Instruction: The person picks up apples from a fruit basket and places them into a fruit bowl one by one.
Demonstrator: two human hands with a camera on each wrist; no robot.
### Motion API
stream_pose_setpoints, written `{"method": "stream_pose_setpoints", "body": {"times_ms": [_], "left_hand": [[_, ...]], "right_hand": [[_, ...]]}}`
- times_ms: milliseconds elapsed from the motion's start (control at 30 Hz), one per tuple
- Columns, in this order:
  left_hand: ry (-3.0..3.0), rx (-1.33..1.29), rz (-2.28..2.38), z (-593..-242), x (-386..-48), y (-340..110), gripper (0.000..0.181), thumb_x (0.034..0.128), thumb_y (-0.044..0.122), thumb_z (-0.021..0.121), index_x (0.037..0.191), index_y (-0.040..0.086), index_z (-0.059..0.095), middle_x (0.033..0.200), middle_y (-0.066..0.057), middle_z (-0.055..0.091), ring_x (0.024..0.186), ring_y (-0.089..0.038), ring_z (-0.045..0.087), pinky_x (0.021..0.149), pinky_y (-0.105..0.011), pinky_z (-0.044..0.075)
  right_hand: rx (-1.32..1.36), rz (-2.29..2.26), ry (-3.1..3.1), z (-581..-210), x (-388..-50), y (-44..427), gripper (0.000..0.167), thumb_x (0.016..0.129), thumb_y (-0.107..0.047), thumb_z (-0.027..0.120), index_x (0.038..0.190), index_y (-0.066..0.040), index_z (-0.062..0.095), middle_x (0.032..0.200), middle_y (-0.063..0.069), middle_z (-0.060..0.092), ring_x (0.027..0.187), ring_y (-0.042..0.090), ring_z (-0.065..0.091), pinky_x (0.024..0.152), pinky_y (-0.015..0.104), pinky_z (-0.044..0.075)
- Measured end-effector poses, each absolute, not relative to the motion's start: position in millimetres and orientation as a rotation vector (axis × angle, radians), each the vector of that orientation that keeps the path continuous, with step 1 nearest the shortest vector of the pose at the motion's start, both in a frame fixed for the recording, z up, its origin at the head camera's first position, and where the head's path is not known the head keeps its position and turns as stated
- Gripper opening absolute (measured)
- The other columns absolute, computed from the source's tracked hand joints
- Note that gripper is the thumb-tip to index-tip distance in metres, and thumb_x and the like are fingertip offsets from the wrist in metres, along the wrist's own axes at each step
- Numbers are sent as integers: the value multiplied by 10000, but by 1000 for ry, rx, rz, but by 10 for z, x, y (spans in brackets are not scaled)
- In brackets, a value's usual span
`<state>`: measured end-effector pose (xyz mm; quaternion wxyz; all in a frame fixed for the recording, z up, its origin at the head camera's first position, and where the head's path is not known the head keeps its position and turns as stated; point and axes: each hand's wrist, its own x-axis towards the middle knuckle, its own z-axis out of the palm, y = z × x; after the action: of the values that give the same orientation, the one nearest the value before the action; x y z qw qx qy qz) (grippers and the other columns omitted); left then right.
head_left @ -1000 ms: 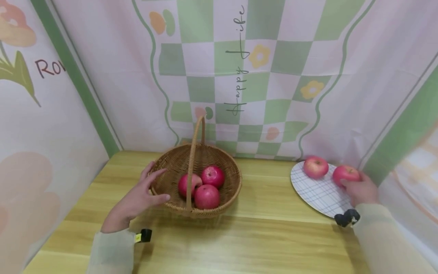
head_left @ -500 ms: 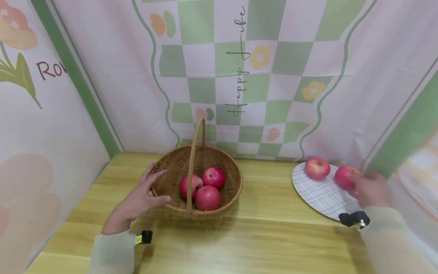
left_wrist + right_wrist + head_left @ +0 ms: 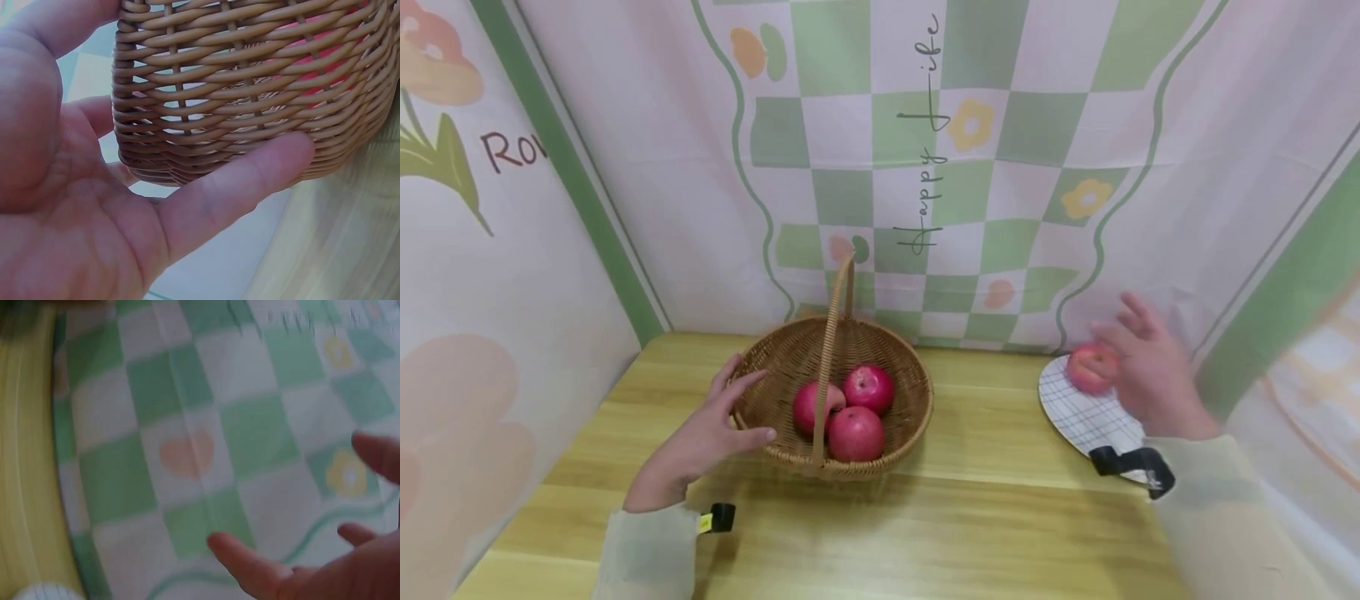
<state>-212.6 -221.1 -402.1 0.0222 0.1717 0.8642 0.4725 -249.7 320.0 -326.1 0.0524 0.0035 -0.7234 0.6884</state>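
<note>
In the head view my left hand [image 3: 696, 442] is at the left side of a round wicker basket [image 3: 775, 367] with a tall handle. Its fingers are spread, and in the left wrist view the straight thumb [image 3: 234, 194] lies against the woven wall. Three red apples [image 3: 856, 433] sit together in the basket. My right hand [image 3: 1161, 375], blurred, is raised over a white checked plate [image 3: 1075, 417], holding nothing; the right wrist view shows its fingers [image 3: 240, 559] apart. One apple [image 3: 1088, 368] shows on the plate, partly behind this hand, which covers the plate's right part.
A wooden table [image 3: 985, 500] carries the basket on the left and the plate on the far right. Behind the table hangs a checked cloth [image 3: 917, 192]. More printed cloth [image 3: 490, 333] borders the left side.
My right hand has left the right-hand apple on the plate, drawing right, then swinging up and left; that apple is now out of sight. My left hand has stayed at the basket.
</note>
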Motion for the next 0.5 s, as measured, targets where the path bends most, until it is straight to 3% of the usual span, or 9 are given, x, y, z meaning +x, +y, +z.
{"method": "stream_pose_setpoints", "body": {"times_ms": [33,67,100,167,233,367,500], "left_hand": [[2680,535,1461,-4019,-2124,-2209,814,874,263,785,1549,166,341,1639,-51,-154,1428,-529,31,1007,-744,268],[2685,536,1456,-4018,-2122,-2208,812,873,258,786,1548,169,343,1639,-49,-152,1428,-529,29,1007,-750,256],[2690,537,1450,-4017,-2120,-2206,813,871,261,787,1548,173,344,1639,-48,-151,1428,-530,27,1007,-757,243],[2699,539,1443,-4016,-2118,-2202,818,865,263,793,1546,179,348,1640,-44,-147,1431,-525,20,1008,-763,223],[2710,546,1432,-4016,-2116,-2196,824,859,270,797,1546,182,350,1641,-44,-143,1434,-519,18,1011,-765,211],[2724,573,1419,-4013,-2111,-2185,837,850,248,806,1547,171,347,1642,-49,-135,1435,-518,26,1012,-759,218],[2731,601,1408,-4014,-2112,-2177,853,841,241,814,1548,159,343,1644,-43,-130,1433,-521,44,1010,-752,236]], "right_hand": [[104,2126,-2196,-3226,-2496,3059,787,971,-108,662,1601,-264,217,1655,80,-60,1079,186,546,800,264,555],[105,2308,-2072,-3189,-2495,2909,838,979,-109,649,1609,-319,138,1653,29,-104,1050,120,537,827,324,561],[192,2359,-2062,-3168,-2492,2781,848,974,-60,642,1612,-296,134,1650,35,-112,995,96,550,834,334,561],[340,2426,-2047,-3135,-2489,2521,852,968,4,624,1616,-235,126,1646,56,-101,1052,108,530,872,355,548],[444,2422,-2076,-3119,-2494,2287,846,960,25,624,1614,-186,130,1650,76,-55,1186,189,505,908,372,529],[532,2361,-2216,-3132,-2529,1905,844,948,-10,658,1611,-186,166,1653,36,55,1338,329,404,952,388,500],[644,2352,-2296,-3202,-2581,1599,861,916,-12,694,1603,-224,220,1648,-16,108,1411,361,307,978,404,482]]}}
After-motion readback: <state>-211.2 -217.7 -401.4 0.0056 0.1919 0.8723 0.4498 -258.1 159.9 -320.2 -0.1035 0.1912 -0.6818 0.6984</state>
